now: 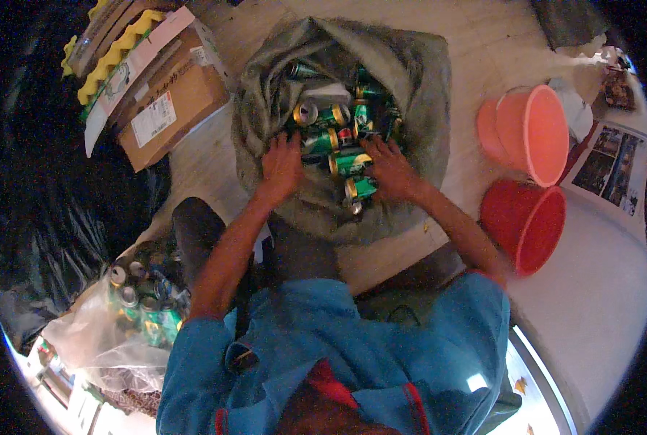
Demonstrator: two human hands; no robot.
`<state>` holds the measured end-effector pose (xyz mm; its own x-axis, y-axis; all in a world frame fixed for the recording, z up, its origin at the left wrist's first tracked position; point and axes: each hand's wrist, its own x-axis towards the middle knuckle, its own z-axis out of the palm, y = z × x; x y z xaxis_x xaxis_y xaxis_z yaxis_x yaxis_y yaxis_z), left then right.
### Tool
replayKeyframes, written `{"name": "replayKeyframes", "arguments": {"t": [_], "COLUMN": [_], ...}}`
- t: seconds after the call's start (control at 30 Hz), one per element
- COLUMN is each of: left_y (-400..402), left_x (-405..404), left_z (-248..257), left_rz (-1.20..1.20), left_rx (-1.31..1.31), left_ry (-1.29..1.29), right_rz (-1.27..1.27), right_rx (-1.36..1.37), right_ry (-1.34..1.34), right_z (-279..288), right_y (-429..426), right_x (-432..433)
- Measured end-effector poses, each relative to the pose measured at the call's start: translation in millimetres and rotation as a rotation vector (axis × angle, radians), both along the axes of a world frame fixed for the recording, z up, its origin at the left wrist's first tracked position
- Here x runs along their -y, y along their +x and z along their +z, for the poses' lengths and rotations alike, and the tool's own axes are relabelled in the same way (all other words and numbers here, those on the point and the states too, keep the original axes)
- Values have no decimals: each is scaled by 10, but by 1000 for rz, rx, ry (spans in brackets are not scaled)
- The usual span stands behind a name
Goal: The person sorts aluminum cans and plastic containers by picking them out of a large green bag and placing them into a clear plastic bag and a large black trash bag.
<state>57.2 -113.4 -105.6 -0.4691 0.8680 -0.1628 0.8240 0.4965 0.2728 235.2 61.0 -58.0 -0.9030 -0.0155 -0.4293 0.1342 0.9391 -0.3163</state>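
Note:
A wide-mouthed woven sack (350, 225) stands on the floor before me, its dark cloth rim folded loosely outward. Inside lie several used drink cans, mostly green with gold ends, among them a green can (350, 162) near the middle. My left hand (284, 162) is at the left side of the cans, fingers apart, beside a tilted green can (319, 141). From the right, my right hand (391, 168) reaches over the cans, its fingertips among them; whether it grips one is hidden. A smaller can (360, 188) lies just below, near the right thumb.
At left by my knee, a clear plastic bag (98, 342) holds several more cans. Cardboard boxes (174, 103) and yellow egg trays (117, 54) stand upper left, beside black plastic sheeting (57, 163). A pink bucket (514, 136) and a red bucket (511, 225) lie tipped at right.

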Motion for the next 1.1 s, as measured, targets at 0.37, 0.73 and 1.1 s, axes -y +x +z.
{"name": "replayKeyframes", "arguments": {"t": [0.37,0.73,1.1], "left_y": [8,-23,-111], "left_x": [-429,-288,665], "left_z": [-656,415,802], "left_rz": [-148,327,631], "left_rx": [-40,567,1562], "left_ry": [-97,533,645], "right_rz": [-5,-828,-1295], "right_rx": [-71,-399,-476], "right_ry": [-33,-530,-1378], "right_z": [-452,-146,883], "right_y": [100,468,-227], "right_x": [83,58,877]}}
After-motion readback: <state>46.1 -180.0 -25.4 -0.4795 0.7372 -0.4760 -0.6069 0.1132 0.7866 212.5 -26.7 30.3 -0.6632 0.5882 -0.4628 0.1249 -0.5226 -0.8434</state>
